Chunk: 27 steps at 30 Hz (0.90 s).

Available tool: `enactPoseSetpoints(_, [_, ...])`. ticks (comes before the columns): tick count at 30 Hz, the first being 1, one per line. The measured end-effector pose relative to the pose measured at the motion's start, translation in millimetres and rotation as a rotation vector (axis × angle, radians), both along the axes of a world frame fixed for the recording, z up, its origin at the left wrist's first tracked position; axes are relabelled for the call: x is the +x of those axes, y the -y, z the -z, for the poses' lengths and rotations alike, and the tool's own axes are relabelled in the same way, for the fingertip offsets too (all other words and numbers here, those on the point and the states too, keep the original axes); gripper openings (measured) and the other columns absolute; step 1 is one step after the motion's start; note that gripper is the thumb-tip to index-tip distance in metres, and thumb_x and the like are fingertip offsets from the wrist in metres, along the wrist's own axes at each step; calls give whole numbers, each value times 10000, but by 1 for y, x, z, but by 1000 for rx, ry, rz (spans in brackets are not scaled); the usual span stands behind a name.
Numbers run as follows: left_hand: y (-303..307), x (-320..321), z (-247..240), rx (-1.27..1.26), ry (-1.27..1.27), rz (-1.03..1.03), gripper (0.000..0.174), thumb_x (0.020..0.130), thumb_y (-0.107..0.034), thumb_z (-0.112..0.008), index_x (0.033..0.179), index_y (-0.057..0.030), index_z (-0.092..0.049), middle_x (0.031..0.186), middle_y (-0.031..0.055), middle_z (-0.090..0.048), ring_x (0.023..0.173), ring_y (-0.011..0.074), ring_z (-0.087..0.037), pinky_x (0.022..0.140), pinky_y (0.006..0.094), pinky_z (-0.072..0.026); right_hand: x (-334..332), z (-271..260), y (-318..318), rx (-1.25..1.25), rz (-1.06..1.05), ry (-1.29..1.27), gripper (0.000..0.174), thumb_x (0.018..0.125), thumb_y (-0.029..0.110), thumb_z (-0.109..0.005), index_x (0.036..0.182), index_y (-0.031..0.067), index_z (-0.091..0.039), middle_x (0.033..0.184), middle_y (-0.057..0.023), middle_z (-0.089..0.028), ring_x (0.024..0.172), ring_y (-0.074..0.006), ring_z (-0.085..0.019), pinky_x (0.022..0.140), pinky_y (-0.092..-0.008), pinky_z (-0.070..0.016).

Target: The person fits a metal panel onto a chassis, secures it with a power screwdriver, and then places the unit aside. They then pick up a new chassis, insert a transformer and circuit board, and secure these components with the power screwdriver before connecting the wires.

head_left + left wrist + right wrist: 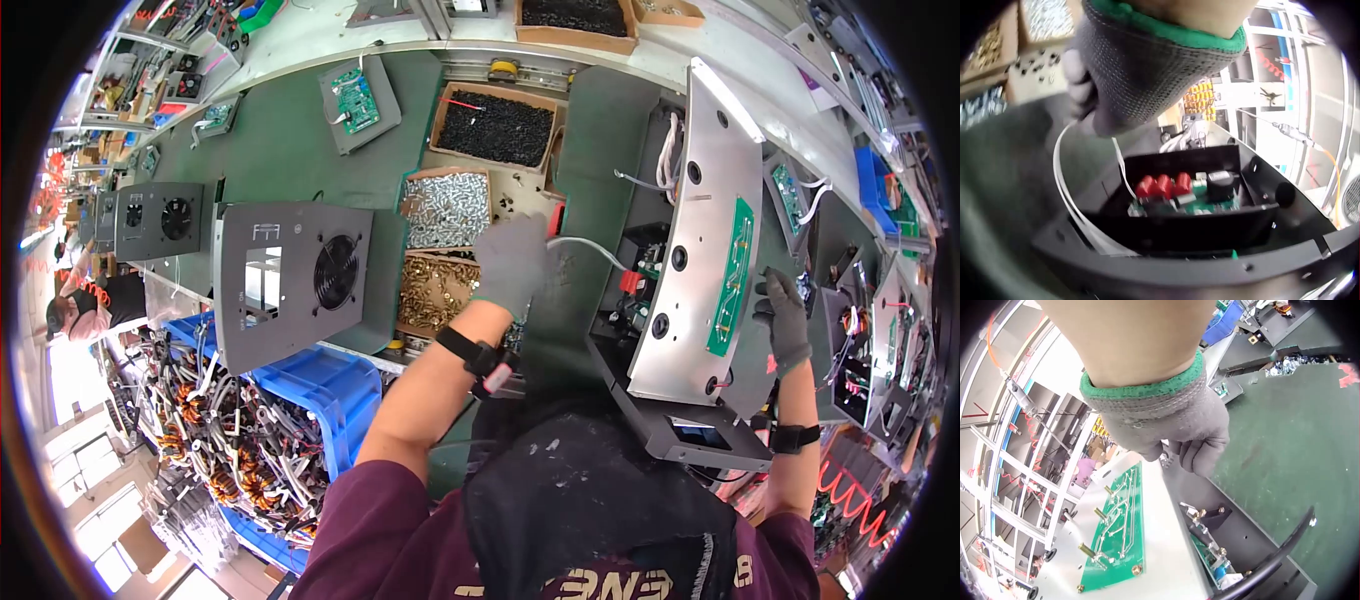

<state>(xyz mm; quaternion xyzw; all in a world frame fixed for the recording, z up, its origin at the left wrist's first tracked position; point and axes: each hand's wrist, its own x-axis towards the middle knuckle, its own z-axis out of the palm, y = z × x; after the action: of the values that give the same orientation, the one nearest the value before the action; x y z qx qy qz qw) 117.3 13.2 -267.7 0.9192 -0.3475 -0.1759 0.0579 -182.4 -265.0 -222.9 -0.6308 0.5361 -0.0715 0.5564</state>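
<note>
A white cable runs from my left hand to the electronics inside a dark metal housing. In the left wrist view, the curled fingers of my left hand grip the cable above the housing, beside red components. A silver panel with a green circuit board stands tilted on the housing. Beyond the board hangs my right hand, its fingers loosely bent. Nothing shows in my right hand in the right wrist view.
Boxes of black screws, silver screws and brass parts lie in the middle. A grey fan housing stands at left, above a blue crate near wire bundles. A board on a grey plate lies behind.
</note>
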Motion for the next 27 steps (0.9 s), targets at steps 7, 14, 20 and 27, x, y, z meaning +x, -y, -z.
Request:
enactPoseSetpoints(7, [-117, 34, 52, 272, -144, -166, 250, 825, -274, -560, 977, -90, -636, 957, 141, -667, 880, 348, -649, 735, 462, -515, -58, -17, -28, -19, 122, 36, 399, 937, 355, -562, 1212, 66, -568, 948, -24, -587, 679, -67, -511, 596, -224, -458])
enactPoseSetpoints(14, [-170, -30, 93, 182, -177, -48, 411, 774, -232, -665, 1128, -59, -550, 1091, 218, -587, 1013, 402, -585, 824, 463, -493, -127, 12, -81, 96, 243, 107, 361, 932, 308, -538, 1199, 66, -549, 924, -27, -590, 690, -95, -537, 614, -264, -488])
enactPoseSetpoints(20, [-163, -14, 99, 97, -188, 88, 193, 768, -196, -615, 855, -27, -650, 899, 213, -655, 892, 400, -622, 790, 482, -487, -164, 12, -151, 76, 399, 129, 284, 908, 227, -564, 1142, 68, -584, 885, -31, -626, 700, -117, -588, 619, -271, -505])
enactPoseSetpoints(27, [-166, -20, 134, 141, -199, -182, 328, 718, -207, -721, 973, -34, -609, 988, 234, -643, 964, 387, -616, 837, 446, -490, -291, 55, -164, 114, 557, 75, 220, 913, 240, -587, 1018, 48, -600, 819, -46, -594, 652, -141, -571, 533, -298, -492])
